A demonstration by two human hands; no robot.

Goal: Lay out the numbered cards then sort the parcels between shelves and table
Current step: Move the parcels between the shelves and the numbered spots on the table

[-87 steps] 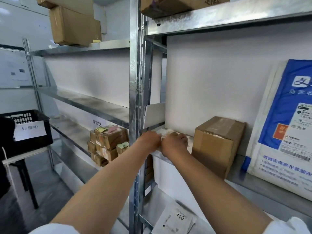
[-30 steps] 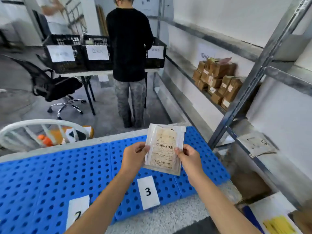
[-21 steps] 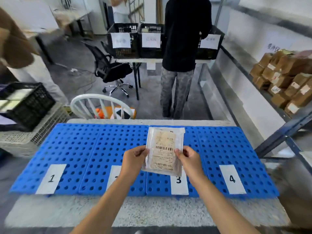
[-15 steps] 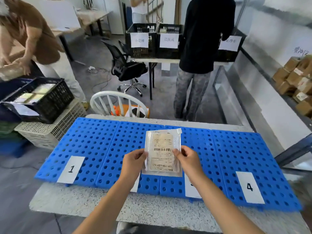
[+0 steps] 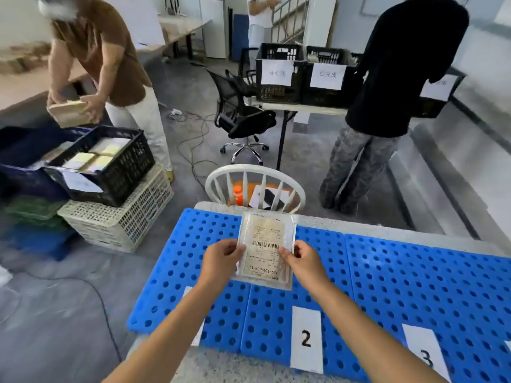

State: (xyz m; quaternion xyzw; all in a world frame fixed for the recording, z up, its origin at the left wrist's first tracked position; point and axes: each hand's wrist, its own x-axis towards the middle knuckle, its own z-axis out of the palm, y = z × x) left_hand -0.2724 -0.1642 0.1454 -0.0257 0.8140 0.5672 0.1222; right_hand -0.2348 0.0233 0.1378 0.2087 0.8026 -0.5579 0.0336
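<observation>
A flat clear-plastic parcel [image 5: 264, 246] with a tan barcode label hangs just above the left part of the blue perforated mat [image 5: 401, 286]. My left hand [image 5: 221, 262] pinches its left edge and my right hand [image 5: 302, 262] pinches its right edge. White numbered cards lie along the mat's near edge: card 2 [image 5: 306, 338] and card 3 [image 5: 424, 352] show fully. Another card [image 5: 197, 334] is mostly hidden under my left forearm.
A white chair [image 5: 254, 186] stands behind the table with an orange bottle on it. Stacked crates [image 5: 110, 172] sit on the floor to the left. One person [image 5: 110, 64] bends over them with a parcel; another person [image 5: 387, 106] stands at a table of black labelled crates [image 5: 279, 74].
I took the parcel off the metal shelf and turned to the table. Over the last second my view and the parcel have shifted left, from above card 3 to the mat's left end.
</observation>
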